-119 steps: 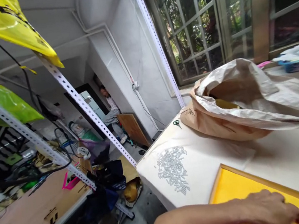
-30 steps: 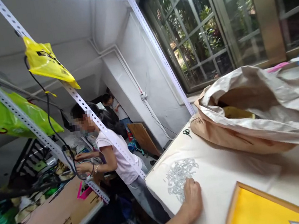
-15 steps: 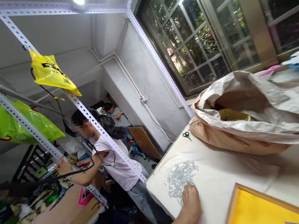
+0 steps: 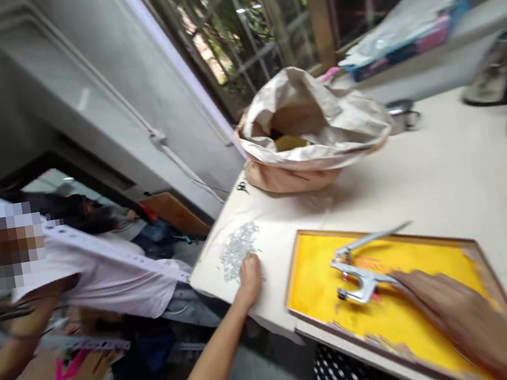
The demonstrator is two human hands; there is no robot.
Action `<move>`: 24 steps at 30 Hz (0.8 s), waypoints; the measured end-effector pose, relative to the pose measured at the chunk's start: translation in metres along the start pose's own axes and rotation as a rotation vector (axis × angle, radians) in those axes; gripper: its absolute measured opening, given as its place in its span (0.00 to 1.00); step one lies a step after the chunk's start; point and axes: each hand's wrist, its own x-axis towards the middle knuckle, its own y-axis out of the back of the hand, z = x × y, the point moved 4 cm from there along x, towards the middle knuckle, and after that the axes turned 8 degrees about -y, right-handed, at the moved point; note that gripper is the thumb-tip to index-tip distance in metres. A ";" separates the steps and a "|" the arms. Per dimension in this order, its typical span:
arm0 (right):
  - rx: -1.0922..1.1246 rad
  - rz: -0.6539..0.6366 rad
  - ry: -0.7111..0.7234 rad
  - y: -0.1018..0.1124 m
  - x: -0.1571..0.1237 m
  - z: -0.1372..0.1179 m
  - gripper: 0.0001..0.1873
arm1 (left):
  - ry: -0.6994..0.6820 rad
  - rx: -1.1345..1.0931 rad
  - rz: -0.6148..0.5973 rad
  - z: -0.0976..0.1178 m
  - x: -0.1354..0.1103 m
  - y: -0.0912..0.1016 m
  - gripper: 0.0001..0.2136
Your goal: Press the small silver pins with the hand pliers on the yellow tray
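My left hand (image 4: pixel 248 275) reaches to the near edge of a pile of small silvery metal pieces (image 4: pixel 237 254) on the white table (image 4: pixel 428 183); its fingers are curled, and what they hold is hidden. My right hand (image 4: pixel 447 307) lies on a yellow wood-framed tray (image 4: pixel 324 281), fingers stretched toward the handle of silver metal pliers (image 4: pixel 360 269) that rest on the tray. The view is blurred by motion.
A crumpled beige paper sack (image 4: pixel 315 123) stands at the back of the table, small scissors (image 4: pixel 242 186) beside it. A person in a white shirt (image 4: pixel 95 277) works at the left behind a perforated metal post (image 4: pixel 101 254). Windows (image 4: pixel 256 18) lie behind.
The view has swung down and right, bringing the tray, pliers and my right hand into sight. My left hand stays at the pile of metal pieces.
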 end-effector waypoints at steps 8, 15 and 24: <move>-0.136 -0.106 0.000 0.008 0.022 -0.019 0.17 | -0.153 0.202 -0.055 0.004 0.005 -0.002 0.13; -0.205 -0.206 0.064 0.002 0.016 -0.019 0.14 | -0.214 0.181 0.051 0.008 0.005 -0.001 0.13; -0.196 -0.271 0.044 -0.003 0.010 -0.015 0.12 | -0.231 -0.522 0.042 0.089 -0.031 0.008 0.09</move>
